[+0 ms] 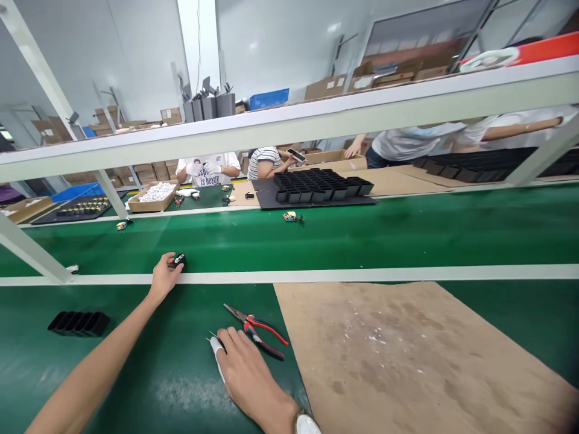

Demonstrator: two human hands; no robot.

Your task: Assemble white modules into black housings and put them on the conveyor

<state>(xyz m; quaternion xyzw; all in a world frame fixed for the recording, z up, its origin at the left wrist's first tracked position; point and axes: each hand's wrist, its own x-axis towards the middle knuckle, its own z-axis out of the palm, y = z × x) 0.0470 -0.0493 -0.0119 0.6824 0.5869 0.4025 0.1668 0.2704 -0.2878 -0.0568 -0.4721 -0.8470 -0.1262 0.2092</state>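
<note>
At the belt's near edge, my left hand (pixel 165 276) pinches a small black plastic housing (pixel 180 260) with something white in its opening. My right hand (pixel 246 371) rests low over the green worktop, with a white covering on its thumb. From between its closed fingers poke two thin metal points (pixel 212 335), like tweezer tips; the rest is hidden under the hand. Just beyond lie long-nose pliers (pixel 248 319) with red and black handles, their jaws pointing up and left. To the left of my left forearm stands a row of several black plastic housings (pixel 79 323).
A white rail (pixel 362 275) separates the worktop from the green belt (pixel 384 241). Small circuit boards (pixel 292 216) lie on the belt. Stained cardboard (pixel 407 355) covers the right side. Black housings (pixel 321 184) stand across the belt, where other people work. A shelf beam (pixel 289 123) crosses above.
</note>
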